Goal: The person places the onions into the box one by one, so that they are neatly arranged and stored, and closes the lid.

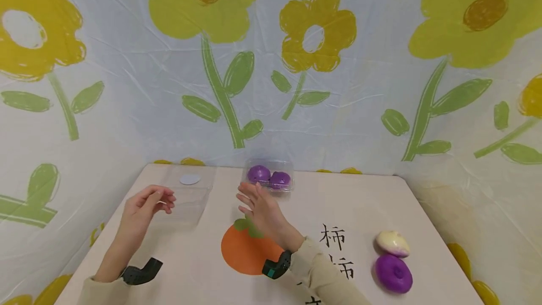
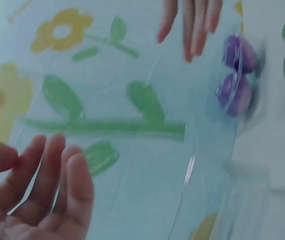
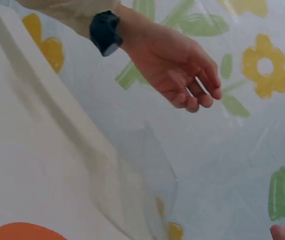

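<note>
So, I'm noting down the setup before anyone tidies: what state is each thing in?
Left hand: empty, fingers loosely bent.
Right hand: empty, fingers relaxed.
Left clear box: looks open, no contents visible.
Back clear box: holds two purple balls; can't tell whether it's closed.
Cream-and-purple ball: loose on the table.
Single purple ball: loose beside it.
Flowered sheet: hanging, creased.

In the left wrist view, the top edge cuts the right hand (image 2: 200, 22) and the lower edge the left hand (image 2: 42, 200); in the head view, a sleeve (image 1: 323, 272) partly hides the black characters (image 1: 333, 237).
</note>
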Available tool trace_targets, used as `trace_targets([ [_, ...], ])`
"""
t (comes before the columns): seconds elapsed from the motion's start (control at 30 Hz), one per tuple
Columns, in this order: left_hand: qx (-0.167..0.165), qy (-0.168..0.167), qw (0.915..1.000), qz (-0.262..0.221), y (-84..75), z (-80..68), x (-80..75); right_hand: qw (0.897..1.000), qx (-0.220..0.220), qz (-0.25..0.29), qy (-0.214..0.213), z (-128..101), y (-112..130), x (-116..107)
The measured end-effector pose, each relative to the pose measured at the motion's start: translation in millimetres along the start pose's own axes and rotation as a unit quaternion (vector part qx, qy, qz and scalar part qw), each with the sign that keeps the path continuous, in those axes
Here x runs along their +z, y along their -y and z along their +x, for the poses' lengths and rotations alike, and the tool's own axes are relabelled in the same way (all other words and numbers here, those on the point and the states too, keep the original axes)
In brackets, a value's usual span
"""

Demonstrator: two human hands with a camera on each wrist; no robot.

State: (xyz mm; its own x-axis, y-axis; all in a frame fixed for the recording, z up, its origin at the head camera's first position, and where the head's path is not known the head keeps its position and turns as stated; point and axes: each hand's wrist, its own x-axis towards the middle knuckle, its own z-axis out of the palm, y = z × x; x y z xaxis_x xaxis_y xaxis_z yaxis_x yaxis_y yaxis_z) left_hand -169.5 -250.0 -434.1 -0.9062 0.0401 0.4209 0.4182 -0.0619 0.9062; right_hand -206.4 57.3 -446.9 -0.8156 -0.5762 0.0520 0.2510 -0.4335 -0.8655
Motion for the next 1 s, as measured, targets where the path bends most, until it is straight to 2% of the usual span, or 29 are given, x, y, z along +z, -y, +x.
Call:
trace_targets([
  [0.07, 0.005, -0.07, 0.9975, 0.003, -1.5, -2.2, -11.2, 0.999, 0.023, 0.018, 0.026, 1.8, -6.2, 5.7],
  [0.13, -0.01, -0.142, 0.9891, 0.038, -2.0, -4.2, -21.2, 0.998, 0.044, 0.03, 0.042, 3.7, -12.5, 10.7],
  [0.2, -0.055, -0.199, 0.9757, 0.072, -1.5, -6.6, -30.1, 0.996, 0.061, 0.033, 0.049, 6.0, -19.3, 16.0],
  [0.23, -0.081, -0.217, 0.9688, 0.087, -0.5, -7.5, -34.4, 0.996, 0.069, 0.034, 0.049, 7.4, -22.7, 18.9],
  [0.3, -0.135, -0.232, 0.9568, 0.112, 2.7, -9.6, -42.0, 0.994, 0.087, 0.04, 0.047, 10.5, -29.8, 25.3],
  [0.37, -0.185, -0.23, 0.9484, 0.116, 7.2, -10.7, -48.3, 0.993, 0.1, 0.04, 0.045, 13.8, -37.4, 31.2],
  [0.47, -0.244, -0.218, 0.9371, 0.121, 15.2, -11.1, -54.2, 0.993, 0.11, 0.033, 0.037, 19.1, -46.5, 39.9],
  [0.57, -0.283, -0.194, 0.9331, 0.106, 22.8, -11.8, -59.7, 0.993, 0.11, 0.025, 0.029, 24.5, -51.9, 46.0],
  [0.77, -0.318, -0.136, 0.9348, 0.081, 34.4, -10.3, -66.9, 0.993, 0.112, 0.016, 0.033, 34.2, -54.4, 53.3],
  [0.87, -0.322, -0.117, 0.9368, 0.072, 37.5, -9.6, -68.3, 0.992, 0.119, 0.007, 0.045, 37.1, -55.4, 55.7],
  [1.0, -0.322, -0.089, 0.9382, 0.09, 39.1, -10.9, -69.2, 0.991, 0.122, 0.004, 0.047, 39.2, -57.5, 57.7],
])
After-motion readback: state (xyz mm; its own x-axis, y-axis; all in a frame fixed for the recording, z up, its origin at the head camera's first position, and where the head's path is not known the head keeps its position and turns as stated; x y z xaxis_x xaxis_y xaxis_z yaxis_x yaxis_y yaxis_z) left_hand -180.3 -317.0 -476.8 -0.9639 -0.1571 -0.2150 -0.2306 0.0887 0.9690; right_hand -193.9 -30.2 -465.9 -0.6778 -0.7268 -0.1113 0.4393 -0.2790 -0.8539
